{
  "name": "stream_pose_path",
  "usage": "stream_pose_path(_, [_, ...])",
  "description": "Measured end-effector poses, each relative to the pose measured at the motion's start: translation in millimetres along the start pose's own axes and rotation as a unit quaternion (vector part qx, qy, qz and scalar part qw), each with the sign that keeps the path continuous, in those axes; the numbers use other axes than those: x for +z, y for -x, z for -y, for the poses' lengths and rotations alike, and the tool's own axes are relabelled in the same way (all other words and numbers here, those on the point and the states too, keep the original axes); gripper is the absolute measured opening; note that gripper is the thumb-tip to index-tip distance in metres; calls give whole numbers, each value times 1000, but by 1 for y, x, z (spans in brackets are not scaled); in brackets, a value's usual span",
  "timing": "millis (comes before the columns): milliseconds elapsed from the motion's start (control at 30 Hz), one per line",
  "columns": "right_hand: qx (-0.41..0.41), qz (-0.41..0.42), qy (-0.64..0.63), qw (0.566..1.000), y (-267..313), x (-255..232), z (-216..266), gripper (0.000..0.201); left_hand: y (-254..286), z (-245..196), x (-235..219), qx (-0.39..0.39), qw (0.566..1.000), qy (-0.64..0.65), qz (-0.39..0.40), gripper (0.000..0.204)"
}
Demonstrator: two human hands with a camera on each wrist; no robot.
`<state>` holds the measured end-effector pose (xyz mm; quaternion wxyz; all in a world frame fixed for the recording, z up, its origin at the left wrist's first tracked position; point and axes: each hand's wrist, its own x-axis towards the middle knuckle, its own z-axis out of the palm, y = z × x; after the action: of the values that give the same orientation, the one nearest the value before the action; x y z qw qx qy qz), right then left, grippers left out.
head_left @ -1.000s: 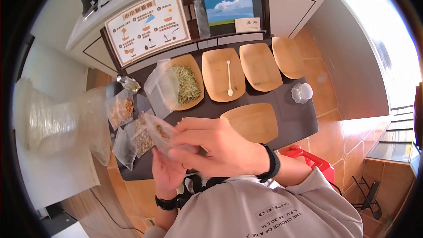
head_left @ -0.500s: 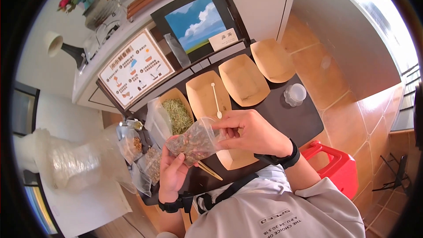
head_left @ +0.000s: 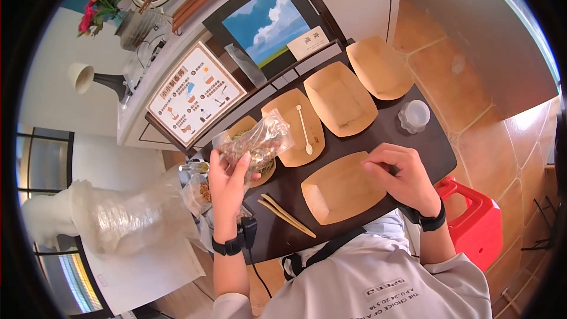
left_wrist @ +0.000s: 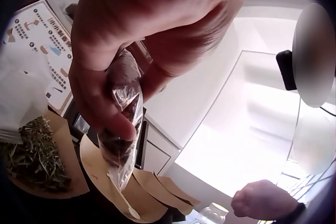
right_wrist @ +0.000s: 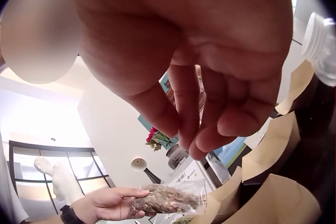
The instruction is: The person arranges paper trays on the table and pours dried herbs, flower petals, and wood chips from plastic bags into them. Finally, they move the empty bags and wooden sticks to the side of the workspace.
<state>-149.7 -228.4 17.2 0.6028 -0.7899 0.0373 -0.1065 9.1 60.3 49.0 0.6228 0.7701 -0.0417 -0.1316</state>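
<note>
My left hand (head_left: 229,180) grips a clear bag (head_left: 266,139) of mixed dried plant pieces, held above the wooden trays. In the left wrist view the fingers and thumb pinch the bag (left_wrist: 122,113) from both sides. My right hand (head_left: 404,174) holds nothing; its fingers hang loosely bent over the right side of the front tray (head_left: 339,198). In the right wrist view the thumb and fingertips of that hand (right_wrist: 194,66) lie close together with no object between them. Tweezers (head_left: 286,215) lie left of the front tray.
Three trays stand along the back, one holding a white spoon (head_left: 304,130). Green dried leaves (left_wrist: 37,155) fill another tray. A clear jar (head_left: 414,116) stands at the right; small bags (head_left: 201,192) lie at the left. A red stool (head_left: 475,221) is beside the table.
The filled bag has been raised off the left side of the table, and my right hand has let go of its end and moved right. The head view has turned.
</note>
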Motion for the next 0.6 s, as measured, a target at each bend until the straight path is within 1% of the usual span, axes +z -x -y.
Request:
stream_pose_path(33, [18,-10,-3,1000,5,-1,-1,9,-6,-2,3,-1,1000,-3,1,35])
stream_pose_path(100, [23,-22,-11,999,10,-3,-3,9,-17,-5,8,-5,996,-86,25,37])
stream_pose_path(133, [28,-26,-9,999,11,-4,-5,8,-22,-1,10,17,995,-99,17,38])
stream_pose_path(167, [33,-30,-8,999,13,-5,-7,8,-26,-2,11,16,994,-103,19,38])
stream_pose_path(233, [36,-32,-8,999,15,-6,-11,9,-34,-7,15,42,970,-237,20,38])
stream_pose_path(367, [32,-43,-3,999,15,-5,-15,9,-43,-15,16,48,960,-275,14,37])
stream_pose_path(433, [31,-45,-2,999,16,-4,-16,9,-47,-16,14,63,964,-255,29,36])
stream_pose_path(600, [23,-46,-1,999,16,-3,-17,9,-45,-31,23,47,974,-219,31,37])
